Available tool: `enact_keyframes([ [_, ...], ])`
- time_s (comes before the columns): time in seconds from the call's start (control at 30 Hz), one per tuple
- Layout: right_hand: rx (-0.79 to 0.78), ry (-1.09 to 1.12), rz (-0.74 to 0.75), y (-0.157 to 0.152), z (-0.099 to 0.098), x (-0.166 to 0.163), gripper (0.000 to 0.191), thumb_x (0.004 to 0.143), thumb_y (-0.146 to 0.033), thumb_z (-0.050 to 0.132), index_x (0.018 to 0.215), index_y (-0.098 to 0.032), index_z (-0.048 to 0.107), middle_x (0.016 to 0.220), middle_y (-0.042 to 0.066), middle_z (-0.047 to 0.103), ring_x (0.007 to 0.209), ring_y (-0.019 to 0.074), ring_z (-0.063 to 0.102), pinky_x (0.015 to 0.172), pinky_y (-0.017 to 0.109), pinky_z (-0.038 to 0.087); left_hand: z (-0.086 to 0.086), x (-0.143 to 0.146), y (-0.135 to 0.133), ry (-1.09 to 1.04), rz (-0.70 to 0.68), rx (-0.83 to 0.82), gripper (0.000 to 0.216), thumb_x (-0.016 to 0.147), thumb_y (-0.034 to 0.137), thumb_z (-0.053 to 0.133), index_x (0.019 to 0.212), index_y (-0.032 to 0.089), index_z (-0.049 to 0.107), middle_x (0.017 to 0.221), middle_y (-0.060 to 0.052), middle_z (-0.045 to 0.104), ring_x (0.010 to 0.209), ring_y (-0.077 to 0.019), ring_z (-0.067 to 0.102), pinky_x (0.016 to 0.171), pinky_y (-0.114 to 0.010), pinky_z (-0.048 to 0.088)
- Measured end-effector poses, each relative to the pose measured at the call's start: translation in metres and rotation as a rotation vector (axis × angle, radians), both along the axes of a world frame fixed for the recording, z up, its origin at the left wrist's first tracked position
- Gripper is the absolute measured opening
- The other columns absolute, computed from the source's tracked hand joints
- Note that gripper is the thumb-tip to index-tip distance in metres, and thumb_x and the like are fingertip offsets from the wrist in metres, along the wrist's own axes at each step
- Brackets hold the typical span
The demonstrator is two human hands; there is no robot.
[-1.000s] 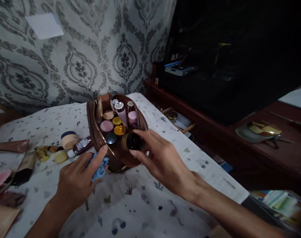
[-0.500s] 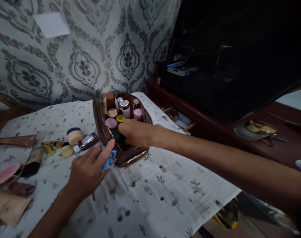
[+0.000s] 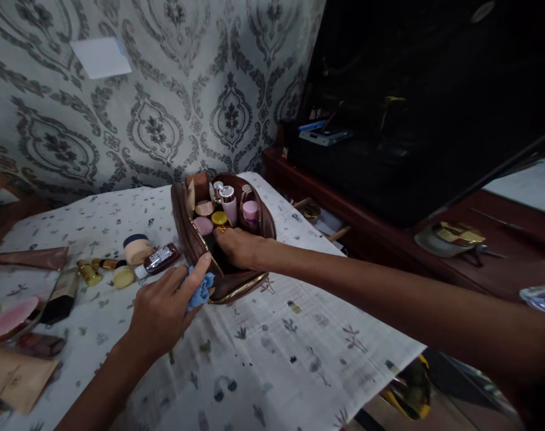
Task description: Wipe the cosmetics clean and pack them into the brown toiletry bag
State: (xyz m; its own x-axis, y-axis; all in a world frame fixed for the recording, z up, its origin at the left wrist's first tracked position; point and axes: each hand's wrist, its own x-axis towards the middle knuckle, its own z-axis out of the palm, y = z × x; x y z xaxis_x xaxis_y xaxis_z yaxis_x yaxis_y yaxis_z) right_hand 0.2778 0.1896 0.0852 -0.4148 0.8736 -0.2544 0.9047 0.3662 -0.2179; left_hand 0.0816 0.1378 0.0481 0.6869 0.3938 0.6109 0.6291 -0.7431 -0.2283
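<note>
A brown cosmetic bag point(image 3: 189, 230) lies unzipped on the cloth-covered table, holding a lilac tube with a silver cap point(image 3: 230, 206), a pink-lidded jar point(image 3: 251, 211), a yellow-lidded jar point(image 3: 219, 218) and a round pink item point(image 3: 203, 225). My right hand point(image 3: 241, 247) reaches inside with its fingers curled down; their tips are hidden, and a small gold piece shows beside them. At the bag's near left edge, my left hand point(image 3: 164, 302) grips a crumpled blue cloth point(image 3: 201, 292), its index finger extended against the rim.
Left of the bag lie a dark red bottle point(image 3: 161, 258), a cream jar with a dark lid point(image 3: 138, 248), a gold tube point(image 3: 89, 272), a foundation bottle point(image 3: 61, 294), a pink compact point(image 3: 14, 317) and a beige tube point(image 3: 18, 374). A large black screen point(image 3: 411, 120) stands at right.
My right hand has shifted slightly left and lower within the bag, and a gold piece now shows at its fingers. My left hand keeps the blue cloth at the bag's edge.
</note>
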Motion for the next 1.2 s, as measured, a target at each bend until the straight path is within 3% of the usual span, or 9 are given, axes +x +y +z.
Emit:
enact_keyframes([
  [0.13,0.048,-0.010,0.059,0.001,-0.001,0.003,0.023,0.089,-0.006,0.051,0.109,-0.005,0.064,0.111,0.017,0.070,0.094,0.0244,0.069,0.075,0.029,0.052,0.002,0.002,0.000,-0.005,-0.011,0.006,0.054,0.102,0.035,0.033,0.153,0.016,0.025,0.081,-0.004,0.065,0.066,-0.0171,0.063,0.054,-0.026,0.039],
  [0.27,0.107,0.053,0.065,-0.015,0.016,0.011,0.016,0.094,-0.014,0.051,0.098,-0.008,0.065,0.096,0.014,0.071,0.085,0.0215,0.068,0.071,0.028,0.049,0.002,0.001,0.000,0.003,-0.007,0.009,0.054,0.102,0.036,0.033,0.152,0.017,0.027,0.083,-0.005,0.066,0.069,-0.0179,0.064,0.055,-0.026,0.040],
  [0.4,0.168,0.279,0.126,-0.056,0.031,0.029,0.039,0.104,-0.032,0.037,0.085,-0.012,0.064,0.081,0.008,0.067,0.076,0.0163,0.064,0.071,0.029,0.049,0.001,-0.002,0.002,0.012,-0.026,-0.002,0.056,0.102,0.039,0.032,0.153,0.016,0.026,0.085,-0.007,0.066,0.070,-0.0180,0.064,0.056,-0.026,0.041],
  [0.5,0.273,0.418,0.176,-0.087,0.015,0.041,0.031,0.102,-0.035,0.044,0.096,-0.012,0.065,0.089,0.009,0.069,0.084,0.0186,0.066,0.077,0.033,0.053,-0.001,-0.004,0.003,0.016,-0.030,-0.015,0.056,0.101,0.036,0.035,0.154,0.017,0.025,0.086,-0.007,0.065,0.070,-0.0181,0.064,0.054,-0.025,0.040],
  [0.6,0.511,0.533,0.158,-0.104,-0.021,0.042,0.022,0.098,-0.024,0.050,0.109,-0.011,0.063,0.106,0.013,0.070,0.106,0.0242,0.064,0.092,0.042,0.054,-0.004,-0.004,0.004,0.007,-0.044,-0.025,0.058,0.101,0.035,0.037,0.155,0.018,0.024,0.084,-0.007,0.064,0.068,-0.0180,0.063,0.053,-0.025,0.040],
  [0.77,0.769,0.817,0.052,-0.113,-0.068,0.033,0.029,0.090,-0.004,0.052,0.116,-0.011,0.061,0.116,0.013,0.070,0.117,0.0202,0.061,0.106,0.043,0.048,-0.009,-0.004,0.006,-0.006,-0.061,-0.075,0.060,0.101,0.039,0.036,0.155,0.017,0.023,0.081,-0.006,0.062,0.068,-0.0179,0.062,0.055,-0.025,0.042],
  [0.93,0.761,0.869,0.061,-0.116,-0.075,0.035,0.034,0.086,0.000,0.051,0.117,-0.011,0.062,0.117,0.014,0.070,0.122,0.0212,0.059,0.107,0.044,0.048,-0.010,-0.001,0.008,-0.015,-0.046,-0.073,0.061,0.100,0.033,0.041,0.156,0.019,0.019,0.070,-0.002,0.057,0.061,-0.0175,0.059,0.051,-0.025,0.041],
  [1.2,0.729,0.878,0.116,-0.112,-0.075,0.041,0.034,0.086,0.001,0.052,0.118,-0.009,0.060,0.120,0.015,0.069,0.124,0.0207,0.057,0.108,0.044,0.047,-0.009,0.001,0.009,-0.010,-0.056,-0.103,0.061,0.100,0.032,0.040,0.156,0.020,0.019,0.070,-0.001,0.057,0.060,-0.0177,0.059,0.051,-0.026,0.042],
])
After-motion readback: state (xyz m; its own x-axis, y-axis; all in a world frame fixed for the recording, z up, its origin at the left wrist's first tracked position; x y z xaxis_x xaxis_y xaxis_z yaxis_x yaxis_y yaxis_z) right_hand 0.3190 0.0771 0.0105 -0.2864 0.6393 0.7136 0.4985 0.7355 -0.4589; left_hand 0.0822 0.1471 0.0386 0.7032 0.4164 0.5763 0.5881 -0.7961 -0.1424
